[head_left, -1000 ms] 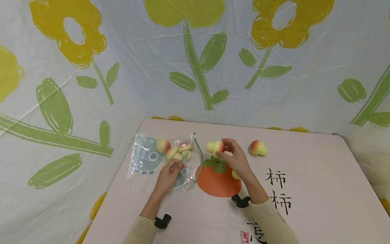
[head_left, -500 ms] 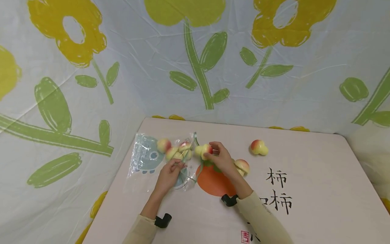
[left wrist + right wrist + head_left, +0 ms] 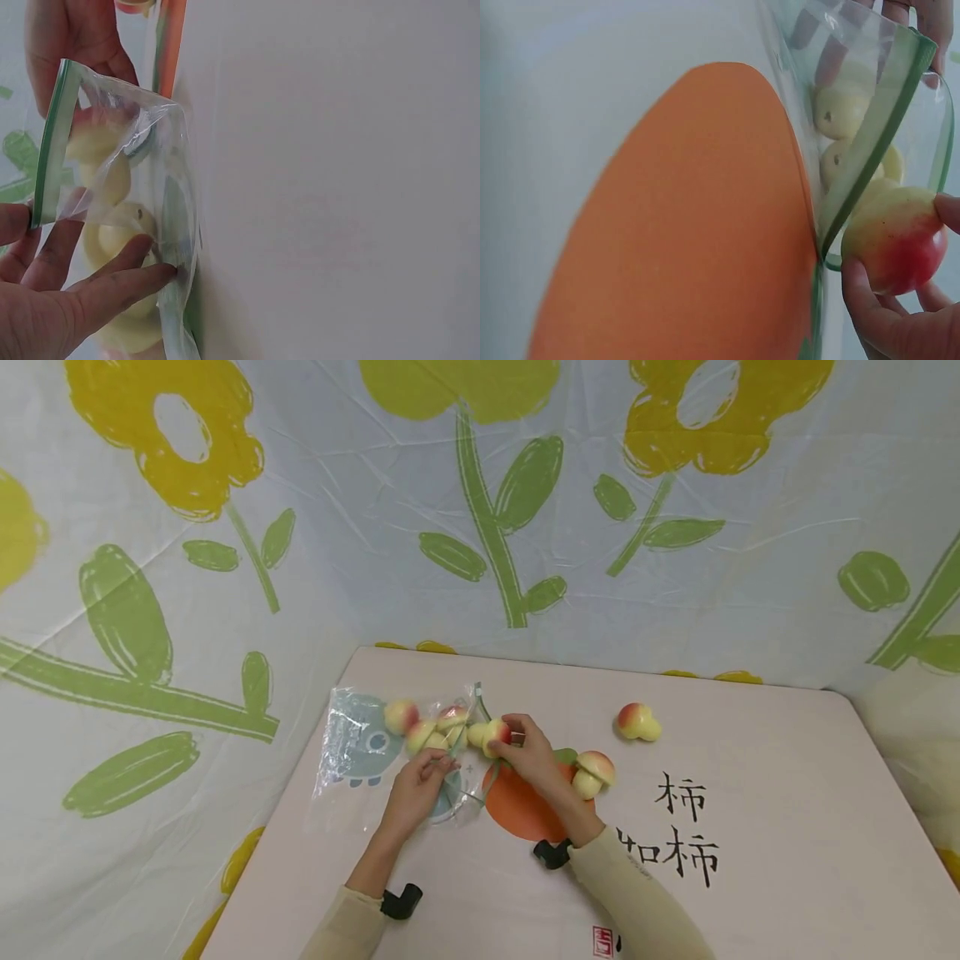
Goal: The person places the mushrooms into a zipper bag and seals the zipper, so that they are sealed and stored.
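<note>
A clear zip bag [image 3: 330, 777] with a green closure strip [image 3: 54, 142] lies at the left of the table. Several yellow and red toy mushrooms [image 3: 402, 717] are inside. My left hand [image 3: 415, 787] pinches the bag's edge near its mouth, lifting one side so it gapes. In my right hand [image 3: 534, 758] is another toy mushroom [image 3: 895, 240], gripped by its red cap between thumb and fingers. Its stem points left into the bag's open mouth, while the red cap stays outside. The right wrist view shows mushrooms [image 3: 844, 111] through the plastic.
One toy mushroom [image 3: 594, 773] lies right of my right forearm, beside the orange persimmon print [image 3: 517, 806]. Another toy mushroom [image 3: 638, 722] lies farther back on the right. The pale table [image 3: 780, 793] carries black printed characters. Flower-printed cloth [image 3: 322, 527] hangs behind and at the left.
My right hand has moved left with the toy mushroom, from above the persimmon print to the bag's mouth. The near-right mushroom has come out from behind the forearm. My left hand has stayed put.
</note>
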### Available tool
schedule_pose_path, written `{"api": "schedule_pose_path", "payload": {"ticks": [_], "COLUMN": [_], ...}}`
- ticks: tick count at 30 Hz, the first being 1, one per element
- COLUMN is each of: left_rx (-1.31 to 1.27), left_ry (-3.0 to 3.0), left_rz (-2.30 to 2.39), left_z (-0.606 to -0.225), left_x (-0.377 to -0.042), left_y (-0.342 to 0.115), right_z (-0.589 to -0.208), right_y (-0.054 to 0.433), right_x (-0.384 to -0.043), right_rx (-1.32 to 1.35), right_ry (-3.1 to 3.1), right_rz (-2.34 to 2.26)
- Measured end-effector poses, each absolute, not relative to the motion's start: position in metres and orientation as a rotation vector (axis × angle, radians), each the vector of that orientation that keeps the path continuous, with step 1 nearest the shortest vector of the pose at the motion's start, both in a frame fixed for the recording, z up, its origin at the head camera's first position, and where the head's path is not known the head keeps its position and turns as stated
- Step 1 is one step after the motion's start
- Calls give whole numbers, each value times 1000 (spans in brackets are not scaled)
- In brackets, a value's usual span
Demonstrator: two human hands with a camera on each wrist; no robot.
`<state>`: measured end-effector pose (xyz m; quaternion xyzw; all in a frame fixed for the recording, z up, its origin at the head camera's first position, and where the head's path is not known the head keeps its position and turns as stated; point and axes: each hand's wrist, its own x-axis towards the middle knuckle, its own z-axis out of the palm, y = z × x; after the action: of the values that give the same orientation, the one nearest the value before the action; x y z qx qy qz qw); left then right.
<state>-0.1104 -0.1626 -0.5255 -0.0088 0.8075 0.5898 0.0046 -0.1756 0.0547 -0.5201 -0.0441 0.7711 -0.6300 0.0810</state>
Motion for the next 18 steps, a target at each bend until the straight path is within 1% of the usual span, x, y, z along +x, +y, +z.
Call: {"api": "schedule_pose_path", "payload": {"ticks": [8, 18], "left_rx": [-39, -39], "left_ry": [2539, 2538], "left_rz": [1854, 1848], "left_z": [-528, -528], "left_x": [-112, -112], "left_y": [-162, -163], "right_z": [-526, -532], "right_y": [49, 45], "right_x": [-173, -170], "right_rx": [-163, -187], "right_ry": [2397, 2341], "right_rz": [-1819, -1871]}}
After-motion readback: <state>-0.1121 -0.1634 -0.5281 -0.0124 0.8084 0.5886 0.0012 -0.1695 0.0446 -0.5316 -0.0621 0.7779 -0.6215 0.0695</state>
